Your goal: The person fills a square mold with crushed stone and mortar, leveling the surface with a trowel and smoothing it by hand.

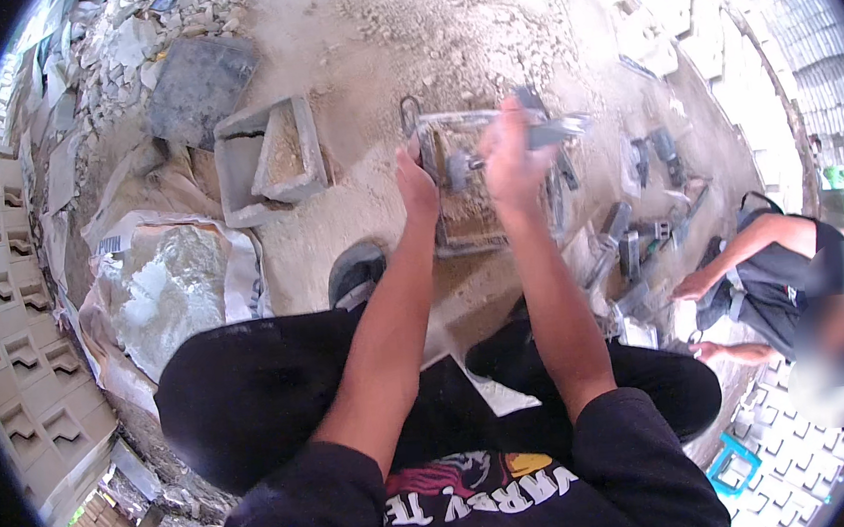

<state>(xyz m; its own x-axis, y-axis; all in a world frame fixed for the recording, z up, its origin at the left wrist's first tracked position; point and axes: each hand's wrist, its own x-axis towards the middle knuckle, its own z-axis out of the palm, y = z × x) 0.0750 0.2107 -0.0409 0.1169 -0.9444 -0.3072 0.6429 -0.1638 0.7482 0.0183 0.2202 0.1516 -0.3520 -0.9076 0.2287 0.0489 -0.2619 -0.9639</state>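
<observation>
A rectangular mould frame [471, 247] lies on the dusty ground before me, with brown sandy material inside. At its left wall, my left hand [416, 186] is closed against the side, its fingertips partly hidden. Over the frame's right part, my right hand [513, 160] is closed around a dark metal hand tool [559, 130] with a grey, flat-looking end. Motion blurs this hand and the tool, so the tool's exact kind is unclear. A small grey piece [458, 172] shows inside the frame, between my hands. A metal loop [409, 112] sticks up at the frame's far left corner.
Left of the frame stands a grey box-shaped block [237, 184] with sand in it. An open sack of pale powder [178, 285] lies nearer. Beyond are a dark slab [203, 87] and rubble. Dark tools [629, 253] lie right, beside another person [777, 252] working.
</observation>
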